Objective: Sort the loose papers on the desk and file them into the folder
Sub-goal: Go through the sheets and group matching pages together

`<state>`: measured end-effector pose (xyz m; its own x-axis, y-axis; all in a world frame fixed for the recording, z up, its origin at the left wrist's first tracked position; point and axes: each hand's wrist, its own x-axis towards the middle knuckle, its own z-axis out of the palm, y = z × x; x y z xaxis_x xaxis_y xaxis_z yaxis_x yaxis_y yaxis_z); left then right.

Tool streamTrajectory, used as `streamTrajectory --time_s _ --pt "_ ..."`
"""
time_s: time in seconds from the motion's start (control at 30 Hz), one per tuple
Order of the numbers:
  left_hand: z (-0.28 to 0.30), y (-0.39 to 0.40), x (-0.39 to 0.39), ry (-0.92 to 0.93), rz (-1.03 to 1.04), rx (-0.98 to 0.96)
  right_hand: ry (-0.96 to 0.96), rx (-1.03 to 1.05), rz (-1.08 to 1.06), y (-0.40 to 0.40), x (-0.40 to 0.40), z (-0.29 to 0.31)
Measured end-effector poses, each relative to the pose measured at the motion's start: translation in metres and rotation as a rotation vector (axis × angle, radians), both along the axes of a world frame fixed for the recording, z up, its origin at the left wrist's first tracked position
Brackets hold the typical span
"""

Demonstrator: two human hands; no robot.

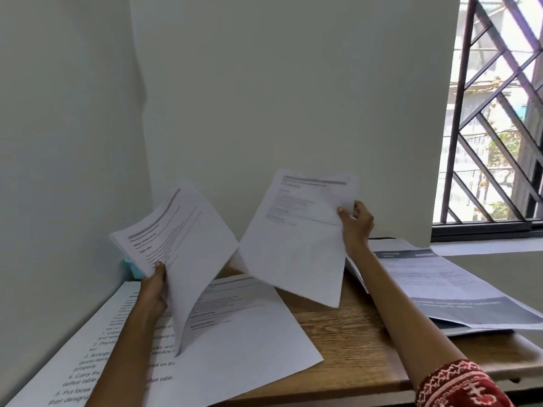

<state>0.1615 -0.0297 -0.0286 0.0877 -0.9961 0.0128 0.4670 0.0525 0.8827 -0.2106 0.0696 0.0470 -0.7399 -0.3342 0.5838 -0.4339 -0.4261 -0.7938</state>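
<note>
Sorting step, mid-comparison. The left hand (152, 286) pinches a small sheaf of printed sheets (176, 239) at its lower edge, its grip closed on the paper; the right hand (355, 221) holds a single printed page (296, 233) by its right edge, both raised above the wooden counter (352, 333). Two more loose pages (241, 333) lie flat on the counter beneath the left hand. The folder (482, 331) appears to lie at the right under dark-banded sheets (440, 283), only its edge showing. Next move, as judged: decide which pile the single page joins, then gather the flat pages.
</note>
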Motion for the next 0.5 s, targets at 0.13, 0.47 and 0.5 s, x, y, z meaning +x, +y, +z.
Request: streamTrajectory --time_s 0.13,0.47,0.5 --pt "-0.002 -0.001 0.005 0.024 -0.008 0.062 0.136 0.143 0.112 0.0 0.02 -0.022" --pt "-0.007 -0.004 0.009 -0.031 -0.05 0.194 0.628 1.053 0.381 -0.019 0.032 -0.086" --pt "-0.008 -0.005 0.011 -0.036 -0.048 0.198 0.642 1.087 0.382 -0.02 0.032 -0.084"
